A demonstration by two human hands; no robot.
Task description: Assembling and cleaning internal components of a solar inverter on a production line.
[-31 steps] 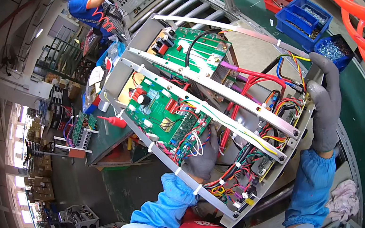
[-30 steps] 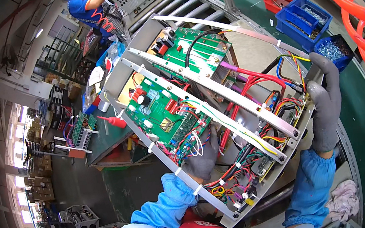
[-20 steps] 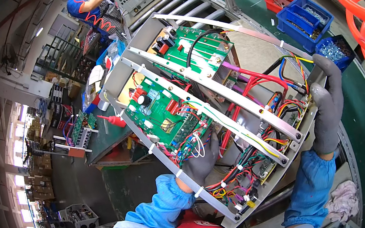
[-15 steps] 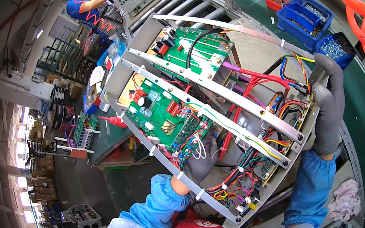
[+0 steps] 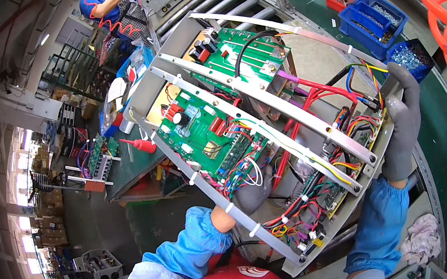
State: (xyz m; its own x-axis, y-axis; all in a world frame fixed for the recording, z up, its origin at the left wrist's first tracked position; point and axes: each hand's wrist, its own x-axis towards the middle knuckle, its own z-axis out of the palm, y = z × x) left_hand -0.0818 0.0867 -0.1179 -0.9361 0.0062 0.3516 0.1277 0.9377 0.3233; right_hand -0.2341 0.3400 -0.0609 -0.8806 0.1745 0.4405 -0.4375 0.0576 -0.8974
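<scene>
Right hand (image 5: 400,132) gripping one metal frame (image 5: 283,108), left hand (image 5: 254,194) inside, its grip I can't tell, two big circuit boards (image 5: 194,138)

A curved green-topped desk (image 5: 439,134) carried, along its outer edge, a red plastic bin (image 5: 334,4), a divided blue plastic bin (image 5: 356,38) and a smaller blue plastic bin (image 5: 421,75).

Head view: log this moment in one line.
left hand: behind side rail of open chassis | right hand: at chassis right edge | green circuit boards: mounted in chassis | blue bins: beyond right hand
</scene>
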